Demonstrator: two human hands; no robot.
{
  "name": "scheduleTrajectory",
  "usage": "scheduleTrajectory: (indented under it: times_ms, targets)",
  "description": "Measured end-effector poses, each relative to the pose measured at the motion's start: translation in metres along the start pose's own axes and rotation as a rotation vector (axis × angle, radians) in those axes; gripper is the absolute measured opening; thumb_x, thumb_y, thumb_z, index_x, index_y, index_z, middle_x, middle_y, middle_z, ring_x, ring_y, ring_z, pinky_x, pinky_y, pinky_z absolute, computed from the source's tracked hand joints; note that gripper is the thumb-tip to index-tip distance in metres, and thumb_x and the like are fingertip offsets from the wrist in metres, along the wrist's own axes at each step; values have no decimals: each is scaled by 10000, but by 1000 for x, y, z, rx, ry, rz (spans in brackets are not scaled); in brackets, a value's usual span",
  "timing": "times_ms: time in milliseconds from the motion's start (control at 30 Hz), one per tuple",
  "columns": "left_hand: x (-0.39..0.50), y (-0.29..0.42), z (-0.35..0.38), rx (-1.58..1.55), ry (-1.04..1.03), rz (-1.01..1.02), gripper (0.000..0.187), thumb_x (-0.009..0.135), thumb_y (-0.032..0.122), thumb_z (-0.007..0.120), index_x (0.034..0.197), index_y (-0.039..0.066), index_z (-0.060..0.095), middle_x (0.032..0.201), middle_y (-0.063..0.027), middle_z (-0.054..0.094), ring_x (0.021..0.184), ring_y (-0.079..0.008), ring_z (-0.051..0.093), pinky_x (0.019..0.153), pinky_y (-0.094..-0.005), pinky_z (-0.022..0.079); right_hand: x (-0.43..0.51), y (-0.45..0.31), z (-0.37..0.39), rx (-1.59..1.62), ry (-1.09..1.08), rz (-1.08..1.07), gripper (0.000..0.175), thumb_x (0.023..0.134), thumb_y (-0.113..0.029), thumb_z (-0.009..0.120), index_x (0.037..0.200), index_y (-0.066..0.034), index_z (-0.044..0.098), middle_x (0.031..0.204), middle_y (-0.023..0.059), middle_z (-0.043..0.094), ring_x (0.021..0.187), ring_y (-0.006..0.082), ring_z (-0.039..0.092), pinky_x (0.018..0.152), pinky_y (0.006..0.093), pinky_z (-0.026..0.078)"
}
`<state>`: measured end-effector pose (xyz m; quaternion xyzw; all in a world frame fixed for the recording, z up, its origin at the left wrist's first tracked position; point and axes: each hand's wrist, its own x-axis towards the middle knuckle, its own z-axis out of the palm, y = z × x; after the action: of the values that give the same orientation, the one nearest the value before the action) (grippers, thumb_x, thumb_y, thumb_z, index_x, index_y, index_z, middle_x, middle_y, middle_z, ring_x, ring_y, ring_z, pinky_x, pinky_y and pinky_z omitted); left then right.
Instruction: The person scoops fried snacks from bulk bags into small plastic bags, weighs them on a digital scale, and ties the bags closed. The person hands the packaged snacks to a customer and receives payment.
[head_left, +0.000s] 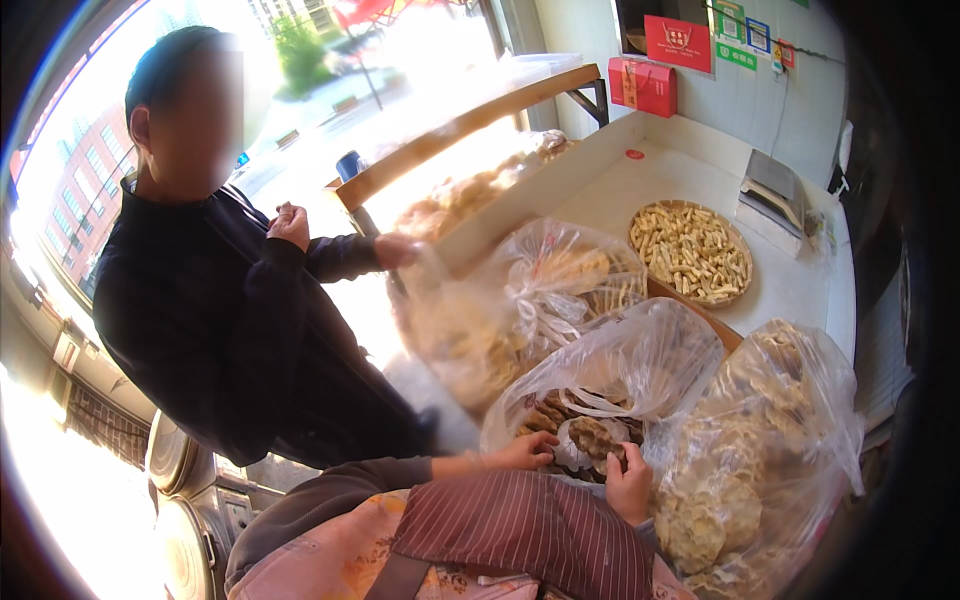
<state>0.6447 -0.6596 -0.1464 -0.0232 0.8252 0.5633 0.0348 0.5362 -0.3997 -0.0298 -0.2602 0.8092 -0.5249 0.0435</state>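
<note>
A brown, rough-surfaced flatbread (595, 437) is pinched between the thumb and fingers of my right hand (630, 480), above the mouth of a clear plastic bag (645, 360). More dark brown flatbreads (545, 414) lie inside this bag, partly hidden by the plastic. My left hand (531, 451) rests at the bag's left opening, its fingertips over the breads. Whether those fingers grip the plastic or a bread is not plain. Right of my right hand stands a large clear bag of pale flatbreads (712, 502).
Another tied bag (570, 262) sits behind. A person in dark clothes (247, 337) stands at left, one hand at a blurred bag (465, 330). The white-walled counter (600, 180) bears a round basket of short pale sticks (690, 251), a scale (772, 195) and a red box (643, 86).
</note>
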Motion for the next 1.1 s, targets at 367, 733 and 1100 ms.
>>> scheduleTrajectory:
  times_ms: [367, 733, 1100]
  targets:
    - [0, -4, 1, 2, -35, -72, 477, 975, 221, 679, 1408, 74, 541, 1096, -68, 701, 1002, -177, 655, 877, -338, 548, 0, -3, -1, -19, 15, -21, 205, 932, -99, 670, 1090, 29, 643, 751, 205, 633, 634, 290, 633, 597, 405, 478]
    - [2, -5, -4, -13, -54, -43, 479, 972, 226, 679, 1405, 72, 545, 1100, -72, 706, 1024, -180, 656, 895, -341, 546, 1, 2, 1, 6, 23, -26, 209, 936, -100, 674, 1088, 42, 648, 698, 178, 612, 582, 233, 577, 566, 392, 451]
    - [1, -6, -2, -106, -80, -4, 464, 979, 207, 678, 1403, 74, 544, 1075, -54, 690, 900, -146, 642, 788, -317, 549, -1, 0, 0, -17, 21, -29, 201, 945, -95, 669, 1095, 36, 642, 694, 176, 597, 578, 255, 572, 564, 401, 448]
